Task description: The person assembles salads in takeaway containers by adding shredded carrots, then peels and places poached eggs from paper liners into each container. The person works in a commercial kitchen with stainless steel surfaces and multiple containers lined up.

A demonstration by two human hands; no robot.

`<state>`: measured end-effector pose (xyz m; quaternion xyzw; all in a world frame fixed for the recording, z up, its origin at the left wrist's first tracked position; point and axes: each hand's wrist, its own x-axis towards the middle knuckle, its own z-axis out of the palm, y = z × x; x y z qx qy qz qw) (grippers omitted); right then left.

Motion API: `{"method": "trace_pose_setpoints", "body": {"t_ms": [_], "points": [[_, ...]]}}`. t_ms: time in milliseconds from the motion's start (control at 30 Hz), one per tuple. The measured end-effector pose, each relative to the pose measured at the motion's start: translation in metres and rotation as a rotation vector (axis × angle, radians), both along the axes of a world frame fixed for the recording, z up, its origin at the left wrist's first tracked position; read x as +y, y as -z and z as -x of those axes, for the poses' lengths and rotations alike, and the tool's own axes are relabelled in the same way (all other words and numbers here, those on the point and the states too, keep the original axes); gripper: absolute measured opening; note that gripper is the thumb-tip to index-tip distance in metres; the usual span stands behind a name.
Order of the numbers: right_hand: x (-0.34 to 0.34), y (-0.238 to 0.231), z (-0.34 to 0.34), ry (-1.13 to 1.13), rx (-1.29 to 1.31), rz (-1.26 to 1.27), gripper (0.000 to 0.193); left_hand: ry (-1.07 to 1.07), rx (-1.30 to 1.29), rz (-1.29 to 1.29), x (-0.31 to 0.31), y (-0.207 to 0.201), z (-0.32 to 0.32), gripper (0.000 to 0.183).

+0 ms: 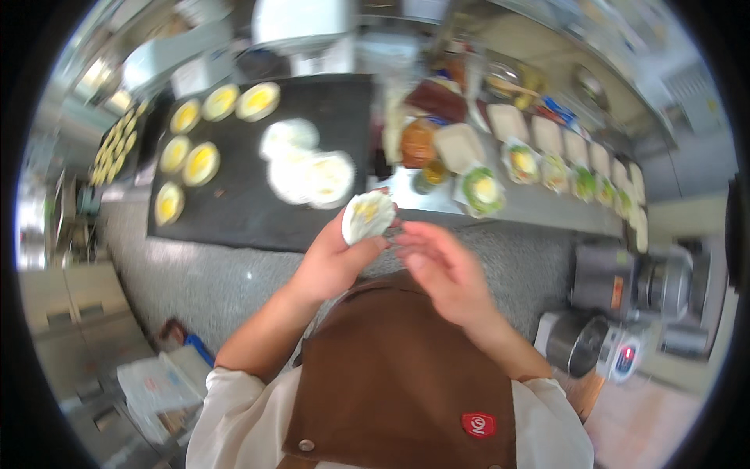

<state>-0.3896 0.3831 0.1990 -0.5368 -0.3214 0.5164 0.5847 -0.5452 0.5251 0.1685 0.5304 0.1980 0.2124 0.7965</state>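
Note:
My left hand (337,262) holds a white round piece of food (369,217), with yellow bits at its middle, in front of my apron. The thumb rests near its lower edge, and the other fingers are mostly behind it. My right hand (441,270) is close beside it, fingers stretched toward the left hand and apart, with nothing visible in them. Blur hides whether its fingertips touch the piece. Beyond my hands, several white rounds (301,168) overlap on a dark flat surface (242,215). Several pale rounds with yellow centres (201,164) lie to their left.
On the counter at right, open pale boxes (483,191) hold greens and white-and-yellow pieces. A jar with orange contents (419,143) and a small yellow-green jar (428,178) stand nearer. A tray of small yellow pieces (117,144) lies far left; machines (582,344) stand at lower right.

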Motion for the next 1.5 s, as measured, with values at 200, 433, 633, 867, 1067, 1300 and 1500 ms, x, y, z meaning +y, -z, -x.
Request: {"method": "trace_pose_setpoints", "body": {"t_ms": [200, 433, 633, 867, 1067, 1300, 1500], "points": [[-0.074, 0.032, -0.081, 0.159, 0.246, -0.037, 0.041, 0.111, 0.243, -1.010, -0.079, 0.012, -0.127, 0.076], [-0.197, 0.076, -0.207, 0.455, 0.218, 0.094, 0.030, 0.314, 0.176, -0.932, -0.185, 0.020, -0.265, 0.082], [-0.256, 0.077, -0.295, 0.265, 0.173, 0.234, 0.025, 0.277, 0.264, -0.067, -0.224, 0.055, -0.333, 0.059], [-0.253, 0.109, -0.369, 0.254, 0.053, 0.324, 0.024, 0.268, 0.280, 0.041, -0.219, 0.085, -0.387, 0.056], [-0.237, 0.133, -0.465, 0.337, -0.023, 0.443, 0.021, 0.366, 0.353, -0.092, -0.196, 0.112, -0.431, 0.052], [-0.206, 0.174, -0.591, 0.417, -0.069, 0.546, 0.022, 0.383, 0.538, -0.198, -0.176, 0.149, -0.427, 0.049], [-0.171, 0.203, -0.660, 0.311, -0.041, 0.521, 0.024, 0.137, 0.718, -0.087, -0.183, 0.155, -0.422, 0.045]]}}
